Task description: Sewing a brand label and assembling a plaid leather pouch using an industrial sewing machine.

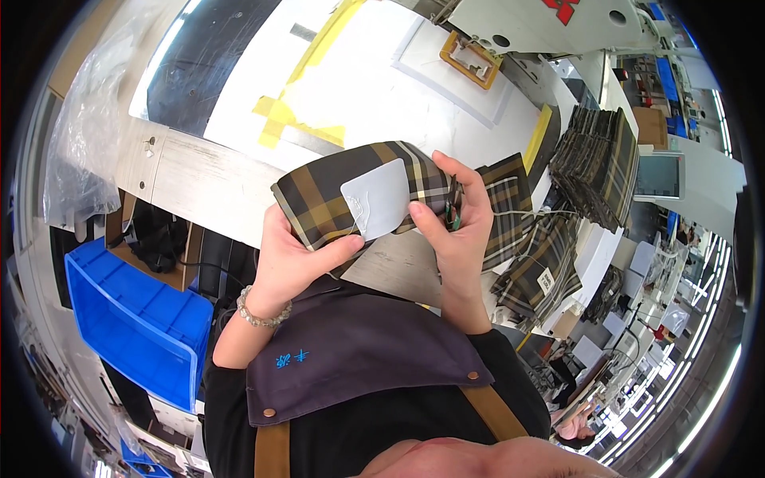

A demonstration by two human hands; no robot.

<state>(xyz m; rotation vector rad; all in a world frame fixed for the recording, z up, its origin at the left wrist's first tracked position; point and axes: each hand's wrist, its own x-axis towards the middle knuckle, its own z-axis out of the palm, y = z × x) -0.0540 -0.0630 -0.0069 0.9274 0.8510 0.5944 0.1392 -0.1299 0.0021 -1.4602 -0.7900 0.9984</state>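
Observation:
A brown, black and white plaid fabric piece (pixel 319 187) is held up in front of me, bent into a curve. On the side facing me is a white rounded patch (pixel 382 199) with loose white threads near its lower left edge. My left hand (pixel 299 255) grips the cloth's lower left, thumb by the patch's bottom corner. My right hand (pixel 458 219) pinches the right part, its thumb at the patch's right edge. A small dark item with green bits (pixel 453 213) shows inside the right hand; its kind is hard to make out.
Plaid pieces (pixel 542 275) lie to the right, below a tall plaid stack (pixel 594 163). A white machine (pixel 550 24) with an orange frame (pixel 470 60) stands at the back. Yellow tape (pixel 279 119) marks the white worktop. Left are a blue bin (pixel 135 319) and clear plastic (pixel 84 151).

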